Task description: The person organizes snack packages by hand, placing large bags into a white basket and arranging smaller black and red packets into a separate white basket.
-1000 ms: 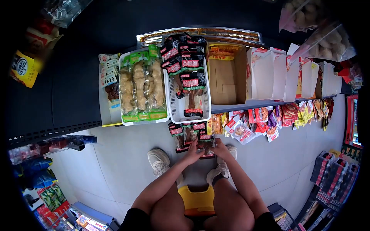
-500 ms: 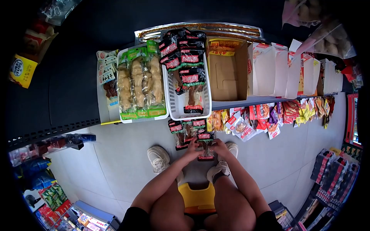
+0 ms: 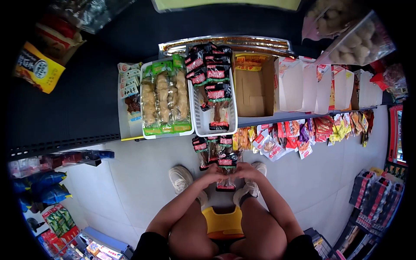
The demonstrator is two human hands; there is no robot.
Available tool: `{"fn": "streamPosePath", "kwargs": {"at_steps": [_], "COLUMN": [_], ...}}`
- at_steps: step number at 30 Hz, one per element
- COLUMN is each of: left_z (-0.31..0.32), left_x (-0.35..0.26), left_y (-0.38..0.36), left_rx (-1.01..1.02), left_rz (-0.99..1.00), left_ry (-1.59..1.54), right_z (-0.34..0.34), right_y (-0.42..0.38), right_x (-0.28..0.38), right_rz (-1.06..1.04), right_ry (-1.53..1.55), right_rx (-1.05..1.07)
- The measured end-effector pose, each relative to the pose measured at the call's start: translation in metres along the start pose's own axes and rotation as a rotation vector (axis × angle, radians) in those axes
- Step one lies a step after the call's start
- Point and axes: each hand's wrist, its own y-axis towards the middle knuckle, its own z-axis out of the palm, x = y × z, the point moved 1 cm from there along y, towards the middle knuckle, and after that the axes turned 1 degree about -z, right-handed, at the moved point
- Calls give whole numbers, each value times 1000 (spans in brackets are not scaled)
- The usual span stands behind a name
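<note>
Between my knees and the shelf, my left hand (image 3: 215,174) and my right hand (image 3: 246,170) meet over black-and-red snack packets (image 3: 226,184) with clear windows. Fingers of both hands curl round the packets from either side. More packets of the same kind (image 3: 200,145) are just beyond, below the shelf edge. Above them on the shelf, a white basket (image 3: 198,117) holds a stack of matching black packets (image 3: 217,93). Left of it, another white basket (image 3: 167,135) contains green-topped clear packs (image 3: 163,97).
An open brown carton (image 3: 255,93) and white boxes (image 3: 290,89) line the shelf to the right. Colourful packets (image 3: 299,134) lie below the shelf edge. A yellow stool (image 3: 223,223) is beneath me, between my legs. Bagged round items (image 3: 357,45) sit at upper right.
The view has shifted slightly, with the shelf items appearing lower. My hands have come closer together over the packets, which now extend lower towards me.
</note>
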Motion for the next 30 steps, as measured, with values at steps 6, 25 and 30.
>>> {"fn": "streamPosePath", "kwargs": {"at_steps": [6,25,30], "left_z": [8,-15,-29], "left_x": [-37,-264,-297], "left_y": [-49,-136,-120], "left_rx": [79,-399,-555], "left_rz": [393,803,857], "left_ry": [168,245,302], "right_z": [-2,-43,-47], "right_y": [-35,-45,-22], "right_x": [44,272,296], "right_rz": [-18,-573,-608], "right_ry": [-42,-206,-93], "right_rx": [230,-198,-237]}}
